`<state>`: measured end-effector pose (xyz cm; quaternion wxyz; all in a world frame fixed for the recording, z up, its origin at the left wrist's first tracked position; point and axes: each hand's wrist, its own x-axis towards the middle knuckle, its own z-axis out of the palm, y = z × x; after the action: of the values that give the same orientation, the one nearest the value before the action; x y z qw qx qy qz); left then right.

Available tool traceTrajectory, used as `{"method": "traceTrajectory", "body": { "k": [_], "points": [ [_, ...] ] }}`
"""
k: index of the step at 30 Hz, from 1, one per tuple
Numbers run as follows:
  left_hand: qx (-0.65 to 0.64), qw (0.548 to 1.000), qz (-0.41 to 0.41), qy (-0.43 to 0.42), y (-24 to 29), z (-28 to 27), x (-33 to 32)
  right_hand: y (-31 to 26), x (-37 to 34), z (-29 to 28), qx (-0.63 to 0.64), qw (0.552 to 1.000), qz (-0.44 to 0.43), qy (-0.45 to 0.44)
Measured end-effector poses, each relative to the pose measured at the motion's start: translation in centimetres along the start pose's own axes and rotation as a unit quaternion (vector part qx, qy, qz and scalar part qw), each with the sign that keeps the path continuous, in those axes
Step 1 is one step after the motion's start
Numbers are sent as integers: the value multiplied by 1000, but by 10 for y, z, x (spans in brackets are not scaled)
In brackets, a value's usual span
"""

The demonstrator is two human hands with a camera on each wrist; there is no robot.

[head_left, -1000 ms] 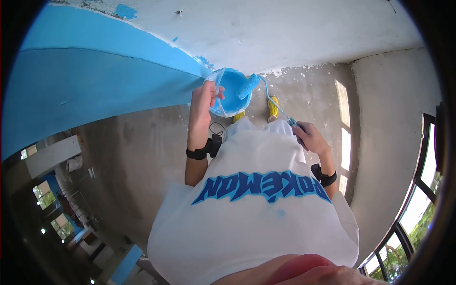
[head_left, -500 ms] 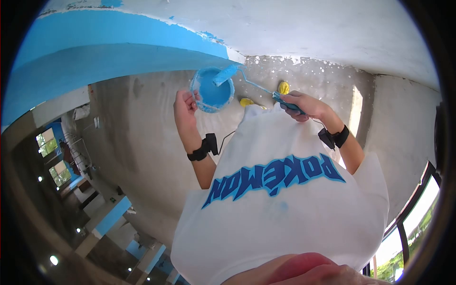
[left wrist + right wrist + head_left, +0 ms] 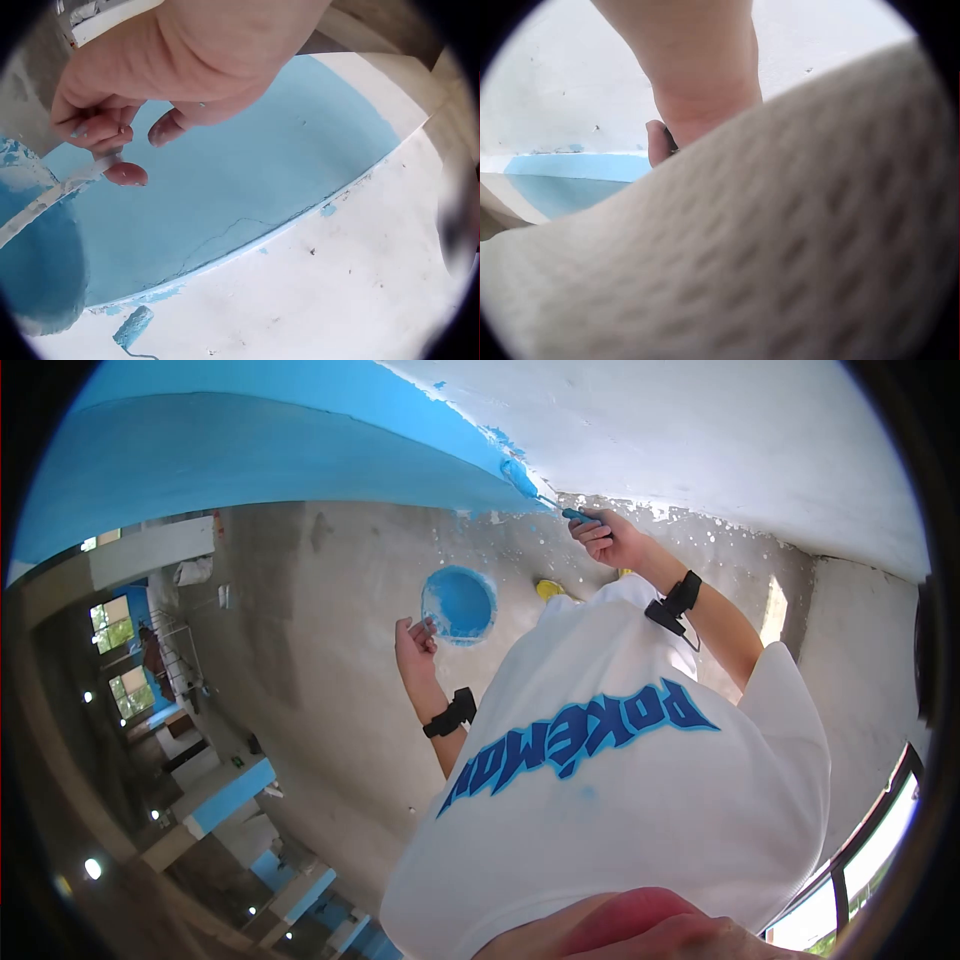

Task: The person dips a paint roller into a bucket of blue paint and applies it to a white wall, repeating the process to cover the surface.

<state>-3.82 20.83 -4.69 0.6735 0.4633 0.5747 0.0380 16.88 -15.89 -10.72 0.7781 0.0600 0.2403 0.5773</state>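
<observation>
A bucket of blue paint [image 3: 462,605] hangs from the left hand [image 3: 417,650], whose curled fingers hold its pale handle strap [image 3: 56,196]. In the head view the right hand [image 3: 612,540] grips the dark handle of a paint roller. The blue-coated roller head [image 3: 519,477] lies at the wall's edge, where the blue band meets the white. The left wrist view shows the same roller [image 3: 135,327] against the white surface, beyond the bucket. White mesh cloth fills much of the right wrist view, with the right hand [image 3: 705,112] partly hidden behind it.
The blue wall band [image 3: 270,455] runs along the upper left, below a white wall [image 3: 700,440] with chipped paint. Grey floor [image 3: 320,620] spattered with white lies around the yellow shoes [image 3: 549,589]. Windows [image 3: 880,860] stand at the lower right, a metal rack [image 3: 180,655] at the left.
The right hand has taken the roller from over the bucket up to the wall's edge. In the head view the left hand and bucket sit lower than before.
</observation>
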Motion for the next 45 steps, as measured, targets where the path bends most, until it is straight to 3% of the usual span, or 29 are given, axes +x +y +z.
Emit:
{"method": "traceTrajectory", "body": {
  "k": [5, 11, 17, 19, 23, 26, 28, 34, 36, 42, 45],
  "points": [
    [3, 999, -31, 31, -32, -40, 15, -3, 43, -7, 107, 992, -32, -50],
    [4, 996, -69, 55, -71, -93, 40, -23, 84, -18, 126, 990, 23, -64],
    [5, 989, -88, 120, -103, -106, 31, -41, 83, -12, 151, 988, 31, -8],
    [-16, 986, -83, 146, -113, -112, 22, -50, 84, -2, 100, 990, 44, 93],
    [-127, 976, -117, 133, -131, -126, -4, -57, 81, -8, -9, 989, 72, 132],
    [-150, 965, -136, 166, -145, -105, -7, -73, 75, 9, -49, 983, 41, 172],
    [-161, 962, -123, 184, -149, -95, -19, -80, 82, 25, -155, 971, 34, 177],
    [-226, 940, -174, 187, -163, -78, -23, -114, 101, 47, -53, 984, 105, 134],
    [-232, 934, -192, 191, -166, -75, -25, -121, 106, 58, 75, 976, 154, 131],
    [-265, 922, -173, 226, -181, -52, -43, -154, 151, 92, 89, 967, 192, 143],
    [-265, 910, -177, 266, -188, -38, -56, -178, 174, 83, 19, 969, 181, 167]
  ]
}}
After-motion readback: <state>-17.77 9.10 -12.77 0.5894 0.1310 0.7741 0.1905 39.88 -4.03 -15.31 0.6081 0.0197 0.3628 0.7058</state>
